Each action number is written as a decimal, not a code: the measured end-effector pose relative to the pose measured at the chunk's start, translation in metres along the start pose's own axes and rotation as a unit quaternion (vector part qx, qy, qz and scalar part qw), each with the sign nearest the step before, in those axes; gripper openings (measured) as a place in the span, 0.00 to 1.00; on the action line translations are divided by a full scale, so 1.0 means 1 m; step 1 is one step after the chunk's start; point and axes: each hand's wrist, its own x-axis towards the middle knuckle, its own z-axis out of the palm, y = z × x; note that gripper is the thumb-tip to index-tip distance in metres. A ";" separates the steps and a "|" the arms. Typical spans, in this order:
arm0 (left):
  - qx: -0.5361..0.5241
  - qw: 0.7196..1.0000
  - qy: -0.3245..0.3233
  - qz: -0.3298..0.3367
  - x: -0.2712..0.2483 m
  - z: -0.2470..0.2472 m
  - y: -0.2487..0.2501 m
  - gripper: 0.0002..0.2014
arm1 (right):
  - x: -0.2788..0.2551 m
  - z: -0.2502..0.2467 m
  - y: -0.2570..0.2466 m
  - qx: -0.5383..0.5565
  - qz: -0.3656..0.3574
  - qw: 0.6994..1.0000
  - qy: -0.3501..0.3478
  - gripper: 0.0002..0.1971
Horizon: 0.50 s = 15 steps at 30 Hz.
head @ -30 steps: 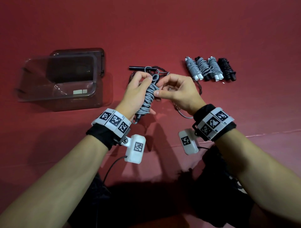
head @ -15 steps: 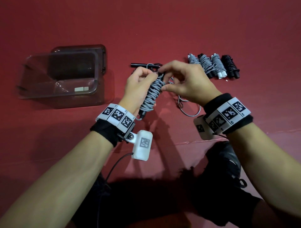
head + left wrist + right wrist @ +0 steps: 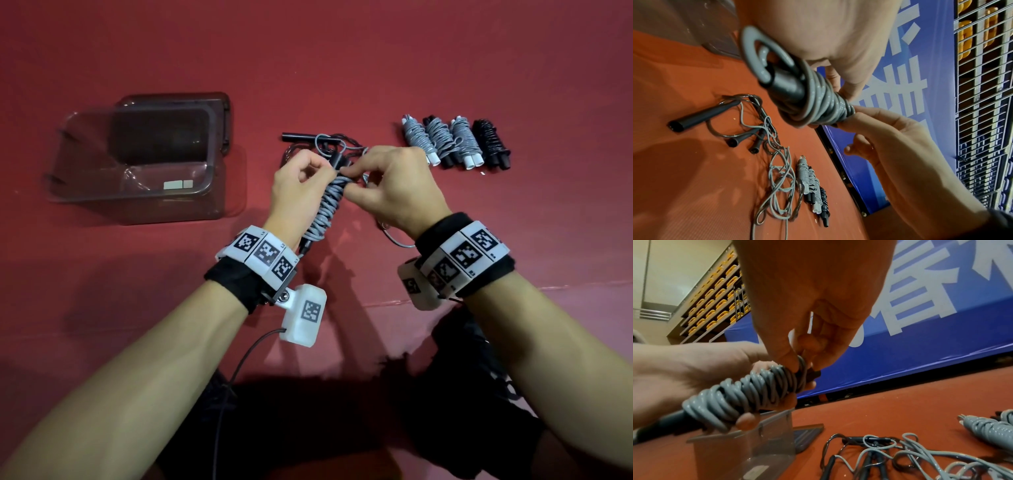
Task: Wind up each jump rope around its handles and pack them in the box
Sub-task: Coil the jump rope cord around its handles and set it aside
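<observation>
L hand (image 3: 297, 192): fingers curled round grey rope (image 3: 327, 209) bundle
R hand (image 3: 394, 186): fingers pinch rope's top wrap
Box (image 3: 144, 202): 9 o'clock, open
Wound ropes (image 3: 455, 142): 2 o'clock, in a row

The box (image 3: 137, 192) lies left of the loose ropes (image 3: 318, 144); four wound ropes (image 3: 455, 142) lie in a row to their right.

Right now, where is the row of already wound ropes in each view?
Head: row of wound ropes upper right on the red mat.
Left wrist: bottom centre, right of the loose ropes.
Right wrist: right edge, partly cut off.
Shared landmark: the loose ropes.
</observation>
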 end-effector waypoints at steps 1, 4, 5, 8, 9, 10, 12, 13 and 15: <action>0.001 1.000 -0.002 0.003 0.000 0.000 -0.002 0.03 | 0.001 0.000 0.000 0.016 0.021 1.000 -0.006 0.07; 0.026 0.999 -0.020 0.030 0.002 -0.002 -0.007 0.06 | 0.003 -0.003 0.004 0.052 0.087 0.993 -0.053 0.06; 0.045 0.998 -0.030 0.041 0.003 -0.003 -0.008 0.07 | 0.003 -0.006 0.005 0.068 0.105 0.989 -0.078 0.06; 0.085 0.993 -0.045 0.069 0.003 -0.003 -0.011 0.08 | 0.002 -0.010 0.007 0.144 0.145 0.973 -0.109 0.06; 0.087 0.992 -0.045 0.079 0.004 -0.002 -0.011 0.07 | 0.001 -0.009 0.006 0.184 0.169 0.963 -0.100 0.07; 0.090 0.991 -0.045 0.090 0.005 -0.001 -0.010 0.07 | 0.000 -0.006 0.004 0.235 0.205 0.946 -0.087 0.08; 0.101 0.988 -0.046 0.111 0.007 -0.001 -0.009 0.07 | -0.001 0.000 0.000 0.354 0.294 0.885 -0.065 0.10; 0.105 0.986 -0.045 0.118 0.008 -0.001 -0.008 0.07 | -0.003 0.004 -0.004 0.404 0.333 0.850 -0.060 0.09; 0.104 0.985 -0.034 0.135 0.009 -0.001 -0.005 0.07 | -0.005 0.006 -0.009 0.459 0.376 0.803 -0.061 0.05</action>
